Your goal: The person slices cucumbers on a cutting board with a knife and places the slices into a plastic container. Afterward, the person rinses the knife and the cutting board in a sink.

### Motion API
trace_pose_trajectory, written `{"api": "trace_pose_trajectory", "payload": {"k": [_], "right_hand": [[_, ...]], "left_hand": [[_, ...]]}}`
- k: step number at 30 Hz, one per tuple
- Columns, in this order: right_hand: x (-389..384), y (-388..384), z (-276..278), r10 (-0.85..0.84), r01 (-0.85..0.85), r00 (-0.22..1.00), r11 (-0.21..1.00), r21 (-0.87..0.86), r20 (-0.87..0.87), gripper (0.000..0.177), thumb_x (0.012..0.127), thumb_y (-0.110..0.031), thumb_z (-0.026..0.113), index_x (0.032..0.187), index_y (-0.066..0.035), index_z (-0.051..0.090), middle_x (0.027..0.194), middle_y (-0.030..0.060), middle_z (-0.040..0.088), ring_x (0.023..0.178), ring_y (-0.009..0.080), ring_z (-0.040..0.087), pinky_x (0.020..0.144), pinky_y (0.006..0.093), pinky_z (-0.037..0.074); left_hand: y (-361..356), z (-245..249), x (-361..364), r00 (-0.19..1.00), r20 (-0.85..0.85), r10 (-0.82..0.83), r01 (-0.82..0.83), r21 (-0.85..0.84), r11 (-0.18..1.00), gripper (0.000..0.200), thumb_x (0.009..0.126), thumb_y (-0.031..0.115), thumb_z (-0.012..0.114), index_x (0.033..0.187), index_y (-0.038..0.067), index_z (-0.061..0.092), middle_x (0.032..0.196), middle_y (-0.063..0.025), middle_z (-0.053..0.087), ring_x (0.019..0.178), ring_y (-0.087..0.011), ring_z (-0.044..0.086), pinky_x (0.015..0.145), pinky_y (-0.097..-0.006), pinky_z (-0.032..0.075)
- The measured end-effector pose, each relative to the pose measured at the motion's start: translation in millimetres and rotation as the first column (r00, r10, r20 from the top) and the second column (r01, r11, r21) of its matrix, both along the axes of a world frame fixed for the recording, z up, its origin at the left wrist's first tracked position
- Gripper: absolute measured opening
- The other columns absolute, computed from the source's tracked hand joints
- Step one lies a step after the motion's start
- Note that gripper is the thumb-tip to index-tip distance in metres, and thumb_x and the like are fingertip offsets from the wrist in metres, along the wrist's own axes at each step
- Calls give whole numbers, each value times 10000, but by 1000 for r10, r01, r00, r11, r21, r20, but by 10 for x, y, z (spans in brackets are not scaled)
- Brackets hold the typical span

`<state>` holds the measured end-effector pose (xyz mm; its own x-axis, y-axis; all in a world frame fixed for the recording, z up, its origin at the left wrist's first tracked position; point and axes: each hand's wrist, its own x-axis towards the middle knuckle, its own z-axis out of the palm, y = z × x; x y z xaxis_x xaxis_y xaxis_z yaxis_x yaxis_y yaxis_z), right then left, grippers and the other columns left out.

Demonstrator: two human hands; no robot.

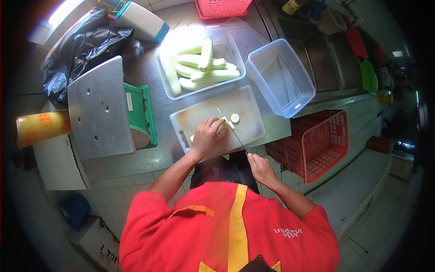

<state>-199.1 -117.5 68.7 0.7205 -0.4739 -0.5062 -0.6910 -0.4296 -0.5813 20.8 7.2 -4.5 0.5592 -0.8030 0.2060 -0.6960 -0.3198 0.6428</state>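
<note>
Red cloth shirt with yellow placket [237, 217]; white rectangular plastic board [247, 106] beneath the left fingers. Right hand [261, 170]: fingers wrapped round the thin steel knife [239, 140]. Left hand [208, 137]: fingers bent together over the pale-green cylindrical vegetable [220, 128], best tucked behind the blade.

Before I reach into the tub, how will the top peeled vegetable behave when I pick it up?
The top peeled vegetable should feel fairly stiff, since it lies straight, without sagging. Its skinless surface looks smooth, so it may be slippery. Being rounded and propped across the others, it could roll if nudged.
</note>
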Motion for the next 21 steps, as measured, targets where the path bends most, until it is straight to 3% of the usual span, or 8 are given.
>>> {"api": "trace_pose_trajectory", "payload": {"k": [5,8,11,14,16,21], "right_hand": [[55,40,-80,20,-20,1000,1000,9,-20,521,1053,-437,376,856,7,566,824,299,612,847,536,568,716,599,421],[248,73,-599,-3,4,998,1000,-16,60,547,1056,-447,349,867,8,589,834,301,618,870,535,573,730,594,429],[466,27,-724,-30,33,996,999,-41,84,578,1053,-472,337,869,9,599,828,308,615,867,539,572,728,591,427],[494,-68,-625,-22,25,997,999,-30,79,572,1047,-478,367,838,9,582,795,304,605,840,541,567,707,589,419],[425,-103,-509,-35,38,994,999,-25,105,567,1044,-480,380,828,8,571,786,301,602,831,539,566,697,587,417],[176,-16,-223,-16,17,995,1000,-10,97,547,1041,-473,406,813,4,546,771,292,598,819,532,562,678,585,412]], "left_hand": [[6,17,8,1000,-9,9,-9,-1,1000,365,766,143,757,1111,85,655,1087,-80,645,968,-284,628,869,-409,512],[-1,35,7,1000,-24,-7,7,1,1000,346,771,140,755,1100,87,660,1084,-88,644,980,-288,630,867,-408,512],[8,74,36,999,-47,-6,5,-10,1000,358,782,142,751,1126,97,661,1108,-98,642,999,-299,629,869,-412,510],[50,120,11,1000,-12,-5,5,-21,1000,406,786,155,757,1176,112,651,1146,-105,637,1016,-307,627,876,-417,504],[102,129,-22,1000,-13,-3,5,124,992,460,783,168,765,1222,126,636,1178,-103,633,1025,-308,625,884,-419,497],[118,7,-47,1000,4,21,-21,90,996,464,770,168,773,1209,118,630,1167,-90,640,1027,-300,627,884,-414,493]]}}
